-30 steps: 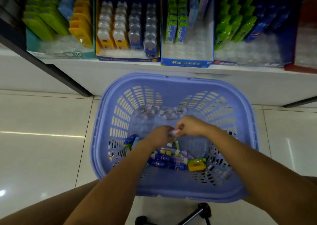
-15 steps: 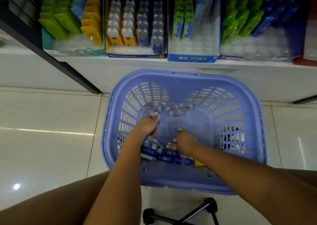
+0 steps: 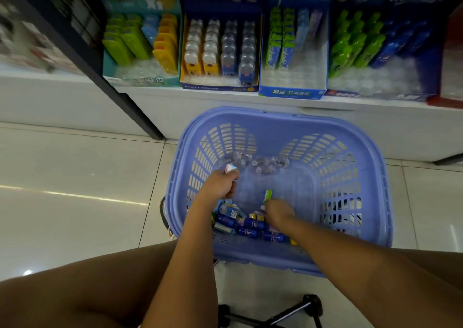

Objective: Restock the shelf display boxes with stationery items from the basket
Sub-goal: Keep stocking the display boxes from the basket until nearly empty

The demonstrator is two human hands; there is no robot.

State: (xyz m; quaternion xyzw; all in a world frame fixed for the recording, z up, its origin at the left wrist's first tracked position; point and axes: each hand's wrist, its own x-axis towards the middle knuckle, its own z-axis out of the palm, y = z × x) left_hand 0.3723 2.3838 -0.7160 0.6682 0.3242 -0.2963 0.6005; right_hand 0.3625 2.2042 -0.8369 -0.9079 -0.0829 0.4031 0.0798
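A: Your left hand [image 3: 220, 185]?
B: Grip curled round a small pale packet [image 3: 230, 168], inside the basket [image 3: 275, 114].
A: Your right hand [image 3: 278, 211]?
B: Grip pinching a green packet [image 3: 268, 194], just above the pile of stationery [image 3: 250, 226] at the basket's near end.

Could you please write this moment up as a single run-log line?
stage: picking from basket | left hand: grips pink-and-blue item | right hand: pinches green item | blue display box: front slots empty

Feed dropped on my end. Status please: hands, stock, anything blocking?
Left grip holds a pale item. Right grip holds a green item. Both inside basket, loose stock below. No obstruction seen.
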